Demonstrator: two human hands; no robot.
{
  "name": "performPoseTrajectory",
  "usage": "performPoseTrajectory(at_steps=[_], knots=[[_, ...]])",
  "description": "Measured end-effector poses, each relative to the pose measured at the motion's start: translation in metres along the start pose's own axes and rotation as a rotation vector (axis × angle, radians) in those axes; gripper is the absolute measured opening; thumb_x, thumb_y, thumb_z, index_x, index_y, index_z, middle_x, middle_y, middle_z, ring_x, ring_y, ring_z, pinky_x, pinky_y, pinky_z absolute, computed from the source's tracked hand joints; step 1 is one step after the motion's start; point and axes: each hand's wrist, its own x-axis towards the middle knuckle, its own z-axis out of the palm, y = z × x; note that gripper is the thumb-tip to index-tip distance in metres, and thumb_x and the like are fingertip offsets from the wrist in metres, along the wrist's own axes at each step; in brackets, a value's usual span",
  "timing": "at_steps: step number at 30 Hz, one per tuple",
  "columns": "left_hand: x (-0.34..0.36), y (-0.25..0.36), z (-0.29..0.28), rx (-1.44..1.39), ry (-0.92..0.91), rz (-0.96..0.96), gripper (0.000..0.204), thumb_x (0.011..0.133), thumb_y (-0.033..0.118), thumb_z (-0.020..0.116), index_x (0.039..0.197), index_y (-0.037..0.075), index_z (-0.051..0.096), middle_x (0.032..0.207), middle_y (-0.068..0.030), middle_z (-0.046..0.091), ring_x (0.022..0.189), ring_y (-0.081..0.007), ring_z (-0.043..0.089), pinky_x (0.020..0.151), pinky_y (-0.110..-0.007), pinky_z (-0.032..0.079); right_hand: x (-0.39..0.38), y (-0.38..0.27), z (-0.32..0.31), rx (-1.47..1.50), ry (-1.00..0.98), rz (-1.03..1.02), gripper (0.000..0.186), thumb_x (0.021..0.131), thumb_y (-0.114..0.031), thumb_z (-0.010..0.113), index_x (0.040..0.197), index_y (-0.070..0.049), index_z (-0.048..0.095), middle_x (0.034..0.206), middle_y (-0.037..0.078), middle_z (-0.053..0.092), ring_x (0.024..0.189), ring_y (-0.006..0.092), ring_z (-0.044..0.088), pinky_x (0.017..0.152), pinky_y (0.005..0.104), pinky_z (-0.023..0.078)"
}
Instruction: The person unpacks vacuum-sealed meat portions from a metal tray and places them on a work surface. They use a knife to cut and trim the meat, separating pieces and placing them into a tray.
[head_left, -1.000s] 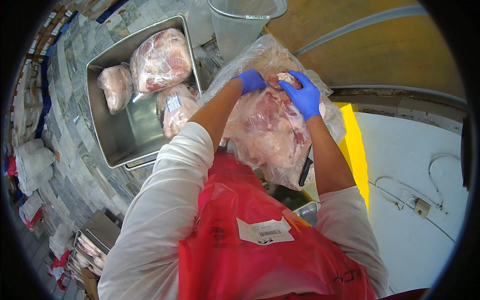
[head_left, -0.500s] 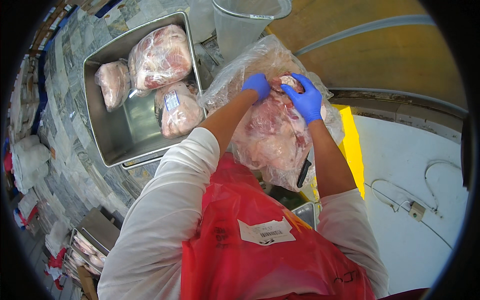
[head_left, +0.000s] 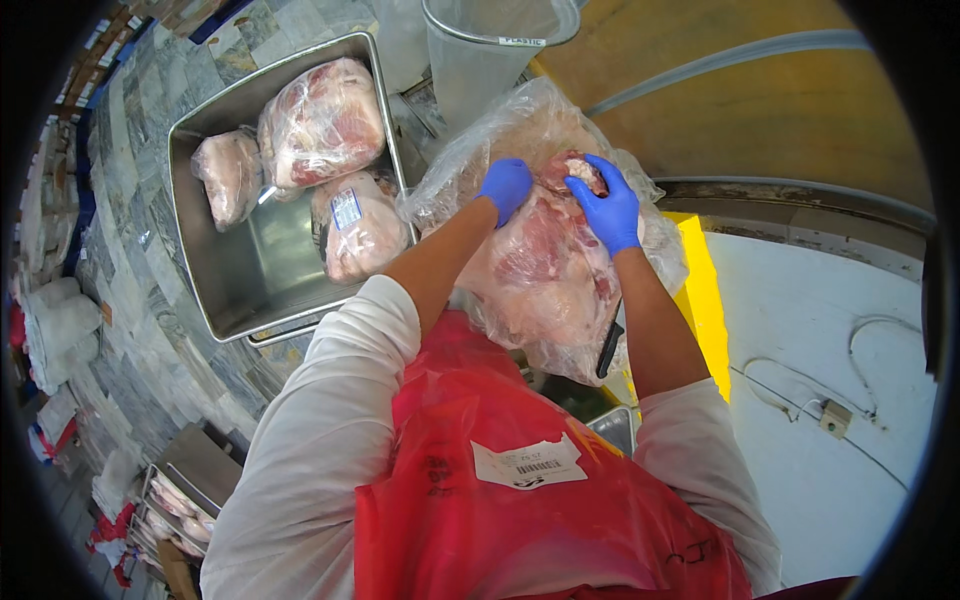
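Observation:
A large cut of raw meat [head_left: 545, 255] lies in front of me on an opened clear plastic bag [head_left: 460, 165]. My left hand [head_left: 507, 188], in a blue glove, is curled closed over the meat's left side, by the bag; its fingertips are hidden. My right hand [head_left: 612, 208], also gloved in blue, grips a raised lump of meat [head_left: 583, 176] at the far end of the cut, thumb on the near side and fingers beyond it. A black-handled knife [head_left: 609, 350] lies along the near right side of the meat, its blade mostly hidden.
To the left stands a deep metal tub [head_left: 185, 245] holding bagged meat [head_left: 325, 120]. A clear round bin [head_left: 470, 75] stands beyond the bag. On the right are a yellow panel [head_left: 705, 290] and a white surface with a cable and small box [head_left: 834, 420]. More trays [head_left: 200, 470] stand lower left.
My left hand has drawn back a little toward me, away from the lump, and its fingers are more curled. My right hand has shifted slightly nearer me and still grips the lump.

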Motion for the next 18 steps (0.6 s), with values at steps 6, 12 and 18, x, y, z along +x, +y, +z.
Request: performPoseTrajectory(at_steps=[6,12,18], knots=[[-0.01,-0.005,0.0,-0.494,0.066,-0.164,0.015,0.084,0.011,0.058,0.087,0.004,0.071,0.091,-0.0156,0.068,0.081,-0.0295,0.064,0.075,-0.039,0.052,-0.005,0.002,0.001,0.052,-0.023,0.079,0.057,0.079,-0.035,0.084,0.124,-0.007,0.064,0.122,0.015,0.067,0.109,0.0255,0.066,0.094,0.0349,0.051],[-0.009,-0.028,0.024,-0.494,0.094,-0.145,0.015,0.084,0.011,0.057,0.086,0.004,0.071,0.082,-0.0124,0.065,0.075,-0.0233,0.06,0.069,-0.038,0.05,-0.001,-0.015,-0.002,-0.109,-0.128,-0.16,0.069,0.072,-0.041,0.087,0.128,-0.008,0.062,0.128,0.014,0.064,0.116,0.0282,0.063,0.099,0.0381,0.05],[-0.019,-0.015,0.018,-0.513,0.137,-0.233,0.018,0.086,0.014,0.057,0.085,0.004,0.071,0.082,-0.0165,0.066,0.075,-0.0303,0.062,0.068,-0.041,0.05,0.0,-0.012,0.004,-0.148,-0.117,-0.045,0.077,0.07,-0.04,0.089,0.133,-0.007,0.06,0.132,0.017,0.062,0.121,0.0277,0.061,0.103,0.0369,0.048]])
